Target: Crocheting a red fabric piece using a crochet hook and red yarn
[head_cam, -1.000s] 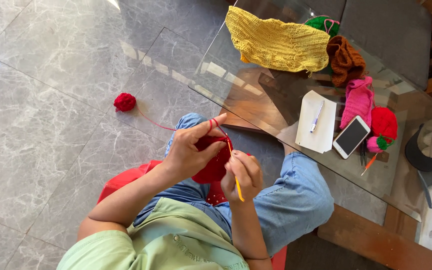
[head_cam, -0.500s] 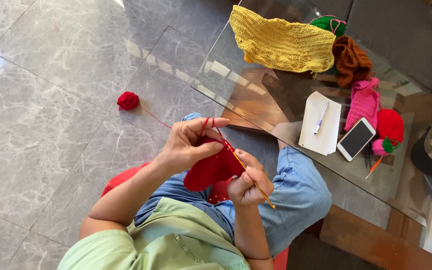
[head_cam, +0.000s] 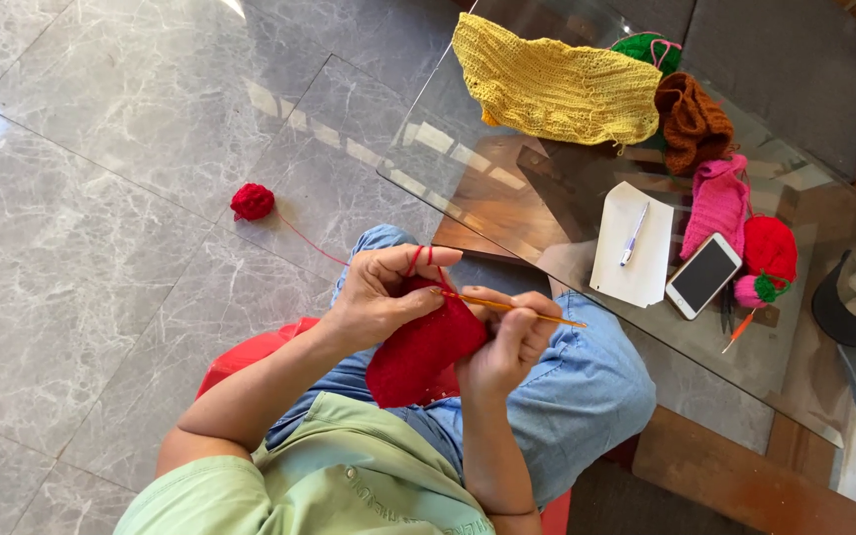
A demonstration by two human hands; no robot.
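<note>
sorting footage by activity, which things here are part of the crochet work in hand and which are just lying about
In use:
left hand, yarn looped over its fingers
right hand gripping the crochet hook
red crochet piece
red yarn ball on the floor

Lying about on the glass table:
yellow knit
brown knit
pink knit
phone
paper with pen

One yarn ball, one crochet hook, one phone, one pen, one paper sheet, one yellow knit piece.
</note>
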